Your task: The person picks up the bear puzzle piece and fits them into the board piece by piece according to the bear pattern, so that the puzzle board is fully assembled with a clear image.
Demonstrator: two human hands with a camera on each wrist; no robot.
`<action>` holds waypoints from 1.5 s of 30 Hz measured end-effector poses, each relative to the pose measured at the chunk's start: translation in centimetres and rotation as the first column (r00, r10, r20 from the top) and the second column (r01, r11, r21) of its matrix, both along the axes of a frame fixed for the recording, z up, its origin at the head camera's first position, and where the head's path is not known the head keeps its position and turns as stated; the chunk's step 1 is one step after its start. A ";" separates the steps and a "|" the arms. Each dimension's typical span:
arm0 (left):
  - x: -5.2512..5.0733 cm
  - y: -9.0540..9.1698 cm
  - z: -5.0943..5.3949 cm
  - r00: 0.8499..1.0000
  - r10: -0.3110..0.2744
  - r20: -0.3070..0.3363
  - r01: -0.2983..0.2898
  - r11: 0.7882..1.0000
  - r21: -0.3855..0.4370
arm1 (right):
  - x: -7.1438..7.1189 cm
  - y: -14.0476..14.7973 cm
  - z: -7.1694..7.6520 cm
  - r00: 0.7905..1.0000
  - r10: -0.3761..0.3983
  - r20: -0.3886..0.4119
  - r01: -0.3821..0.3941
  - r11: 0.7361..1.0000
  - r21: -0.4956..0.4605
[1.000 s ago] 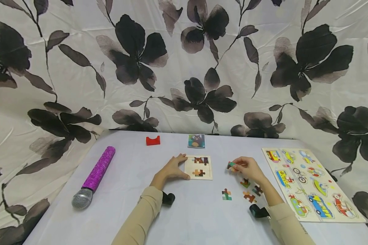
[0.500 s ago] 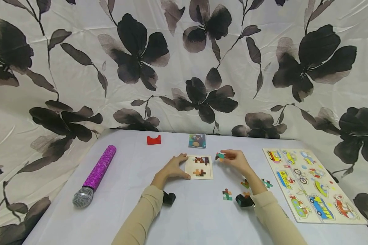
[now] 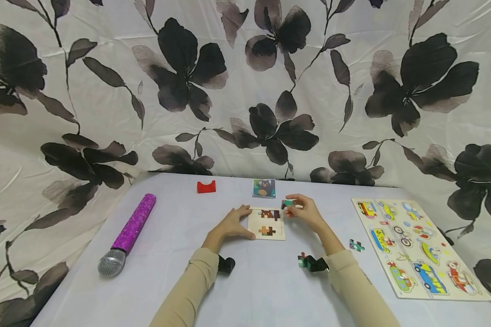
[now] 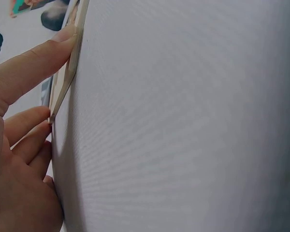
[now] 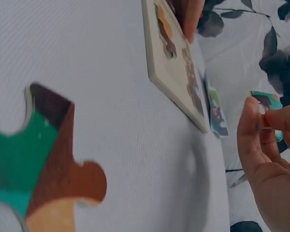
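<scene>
"Floral cloth (image 3: 270,81) hangs behind the white table (image 3: 266,286), and the right hand (image 3: 307,210) has swung in!"

"It has! A second ago it was well off the wooden tray's (image 3: 281,222) right edge; now it's up at the far right corner."

"Carrying anything?"

"Puzzle piece (image 3: 287,204), pinched narrowly between thumb and fingers, just beside that corner. Palm's turned toward the tray, forearm slanting up from the table's near edge."

"And the left hand (image 3: 229,225)?"

"Hasn't budged! Thumb and fingers spread wide, touching the tray along its left edge."

"Some loose pieces (image 3: 356,245) have vanished!"

"Behind the right sleeve (image 3: 352,272) side, yes; one peeks out."
</scene>
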State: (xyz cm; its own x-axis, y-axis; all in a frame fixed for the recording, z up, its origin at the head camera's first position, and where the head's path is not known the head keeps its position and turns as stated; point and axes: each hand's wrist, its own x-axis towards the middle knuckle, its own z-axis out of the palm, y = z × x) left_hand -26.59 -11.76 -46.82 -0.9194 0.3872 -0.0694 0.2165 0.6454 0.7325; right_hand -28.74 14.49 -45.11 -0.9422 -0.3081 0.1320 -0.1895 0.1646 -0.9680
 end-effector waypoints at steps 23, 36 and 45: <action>0.0 -0.1 0.0 1.000 -0.001 0.000 0.001 1.000 -0.010 | -0.7 -3.8 -0.8 0.994 -0.083 0.071 0.088 0.993 -0.077; -0.1 -0.1 -0.1 1.000 -0.001 -0.003 0.001 0.999 -0.036 | -0.1 -5.1 -0.8 1.000 -0.009 0.006 0.009 0.999 -0.047; -0.2 -0.2 -0.1 1.000 0.009 0.012 -0.009 1.000 -0.017 | 0.4 -6.3 -0.4 0.999 0.043 -0.018 -0.042 0.999 0.018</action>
